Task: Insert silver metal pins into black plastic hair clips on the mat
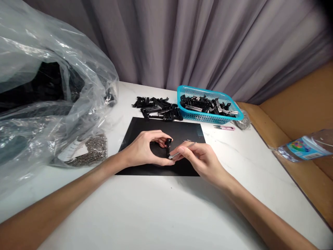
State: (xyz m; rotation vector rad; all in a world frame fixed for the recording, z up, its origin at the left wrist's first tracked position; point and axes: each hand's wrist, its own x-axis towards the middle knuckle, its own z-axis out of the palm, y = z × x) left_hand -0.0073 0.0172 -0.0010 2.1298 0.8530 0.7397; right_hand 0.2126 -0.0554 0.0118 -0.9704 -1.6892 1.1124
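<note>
Above a black mat (156,170), my left hand (145,147) grips a small black plastic part (168,147) upright between thumb and fingers. My right hand (200,158) is closed on a thin metal rod-like tool (182,150). The tool's pale tip meets or nearly meets the lower end of the part; exact contact is hard to see. Small metal bits (187,141) show by the right fingers, too small to name. Behind the mat lies a pile of similar black plastic parts (158,108).
A blue basket (182,92) of black and metal parts stands at the back right, with pink-handled thread snips (225,128) before it. Large clear plastic bags (85,69) and a bag of tiny metal pieces (91,151) sit left. A plastic bottle (304,147) lies in a cardboard box (291,93) at right.
</note>
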